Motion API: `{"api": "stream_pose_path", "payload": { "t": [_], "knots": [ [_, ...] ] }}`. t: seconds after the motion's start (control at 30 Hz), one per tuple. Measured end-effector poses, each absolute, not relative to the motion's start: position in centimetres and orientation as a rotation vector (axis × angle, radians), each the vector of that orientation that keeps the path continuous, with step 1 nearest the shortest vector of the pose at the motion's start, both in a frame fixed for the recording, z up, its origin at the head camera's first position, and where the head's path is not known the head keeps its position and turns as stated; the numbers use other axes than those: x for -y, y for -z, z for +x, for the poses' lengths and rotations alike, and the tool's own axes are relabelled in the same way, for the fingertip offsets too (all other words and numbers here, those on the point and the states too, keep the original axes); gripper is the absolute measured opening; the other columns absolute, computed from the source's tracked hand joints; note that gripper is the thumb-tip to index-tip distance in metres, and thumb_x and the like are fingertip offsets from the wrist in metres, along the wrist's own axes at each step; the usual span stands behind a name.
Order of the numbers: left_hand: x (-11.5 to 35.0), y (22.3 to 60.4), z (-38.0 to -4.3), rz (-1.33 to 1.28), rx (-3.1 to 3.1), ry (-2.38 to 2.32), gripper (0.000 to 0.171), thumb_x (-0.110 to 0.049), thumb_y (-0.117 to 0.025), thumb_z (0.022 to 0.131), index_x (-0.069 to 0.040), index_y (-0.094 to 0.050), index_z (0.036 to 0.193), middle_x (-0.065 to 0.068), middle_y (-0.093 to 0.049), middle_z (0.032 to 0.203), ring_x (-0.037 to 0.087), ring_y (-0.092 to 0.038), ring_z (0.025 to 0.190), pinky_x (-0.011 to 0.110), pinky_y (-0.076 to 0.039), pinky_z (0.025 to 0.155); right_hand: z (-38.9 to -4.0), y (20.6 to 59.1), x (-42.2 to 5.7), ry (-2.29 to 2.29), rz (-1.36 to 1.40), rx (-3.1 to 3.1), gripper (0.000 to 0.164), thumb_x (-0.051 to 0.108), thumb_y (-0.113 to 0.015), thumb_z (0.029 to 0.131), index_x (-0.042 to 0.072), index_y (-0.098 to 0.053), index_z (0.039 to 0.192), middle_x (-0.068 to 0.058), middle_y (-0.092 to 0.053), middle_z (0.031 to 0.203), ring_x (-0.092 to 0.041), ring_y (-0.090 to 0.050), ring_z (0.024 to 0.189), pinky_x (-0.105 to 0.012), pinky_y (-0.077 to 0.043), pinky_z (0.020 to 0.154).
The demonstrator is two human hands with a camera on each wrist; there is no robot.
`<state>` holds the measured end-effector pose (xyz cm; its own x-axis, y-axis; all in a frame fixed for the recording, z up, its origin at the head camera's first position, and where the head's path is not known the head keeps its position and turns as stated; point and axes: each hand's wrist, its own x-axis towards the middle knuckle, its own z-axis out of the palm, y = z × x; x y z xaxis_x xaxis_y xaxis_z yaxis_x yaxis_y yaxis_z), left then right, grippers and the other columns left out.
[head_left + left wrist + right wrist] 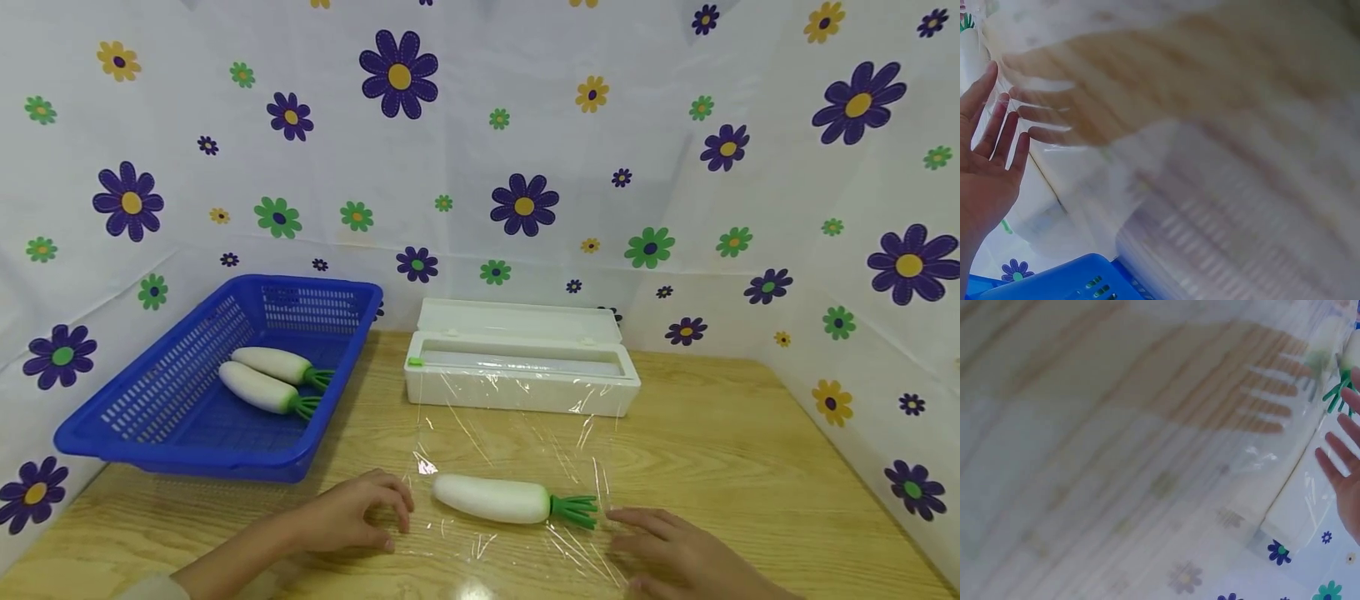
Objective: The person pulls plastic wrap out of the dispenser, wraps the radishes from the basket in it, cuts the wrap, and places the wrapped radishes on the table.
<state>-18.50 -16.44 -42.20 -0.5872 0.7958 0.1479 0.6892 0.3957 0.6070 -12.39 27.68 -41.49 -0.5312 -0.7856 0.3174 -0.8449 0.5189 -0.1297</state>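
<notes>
A white radish with green stalks lies crosswise on a sheet of clear cling film. The film runs forward from a white dispenser box with its lid raised. My left hand is just left of the radish's rounded end, fingers relaxed and bent over the film's left edge. Beyond the stalks, my right hand hovers near the film's right edge. Both wrist views show the left hand and right hand with fingers spread, holding nothing. Whether fingertips touch the film, I cannot tell.
At the left stands a blue perforated basket, holding two more white radishes. Behind the wooden table hangs a white flower-patterned sheet, which also covers both sides.
</notes>
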Motion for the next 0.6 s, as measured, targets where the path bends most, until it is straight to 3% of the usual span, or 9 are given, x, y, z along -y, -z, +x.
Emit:
{"api": "stream_pose_path", "payload": {
  "t": [0.17, 0.37, 0.6],
  "knots": [
    [16.3, 42.1, -18.5, 1.362, -2.499, -0.945, 0.011, -0.02, -0.074, 0.077, -0.025, -0.065, 0.082, -0.012, -0.055, 0.103, 0.01, -0.049, 0.1, 0.033, -0.043, 0.085, -12.9, 41.7, -27.2, -0.446, 1.595, 2.313, 0.021, 0.02, -0.07, 0.082, 0.021, -0.061, 0.101, 0.008, -0.056, 0.108, -0.01, -0.053, 0.097, -0.02, -0.043, 0.078],
    [16.0, 41.8, -18.2, 1.441, -2.52, -0.922, 0.008, -0.021, -0.073, 0.078, -0.024, -0.066, 0.079, -0.008, -0.055, 0.102, 0.011, -0.049, 0.098, 0.031, -0.043, 0.082, -13.3, 42.3, -26.7, -0.369, 1.682, 2.198, 0.004, 0.024, -0.064, 0.088, 0.022, -0.061, 0.09, 0.01, -0.057, 0.097, -0.006, -0.052, 0.09, -0.017, -0.04, 0.068],
    [16.0, 42.1, -18.1, 1.444, -2.555, -0.909, 0.006, -0.023, -0.073, 0.079, -0.024, -0.067, 0.078, -0.01, -0.056, 0.101, 0.01, -0.05, 0.097, 0.031, -0.043, 0.081, -13.5, 42.1, -26.3, -0.34, 1.693, 2.148, 0.006, 0.023, -0.058, 0.092, 0.021, -0.06, 0.086, 0.01, -0.056, 0.092, -0.004, -0.051, 0.085, -0.017, -0.041, 0.071]
  ]
}}
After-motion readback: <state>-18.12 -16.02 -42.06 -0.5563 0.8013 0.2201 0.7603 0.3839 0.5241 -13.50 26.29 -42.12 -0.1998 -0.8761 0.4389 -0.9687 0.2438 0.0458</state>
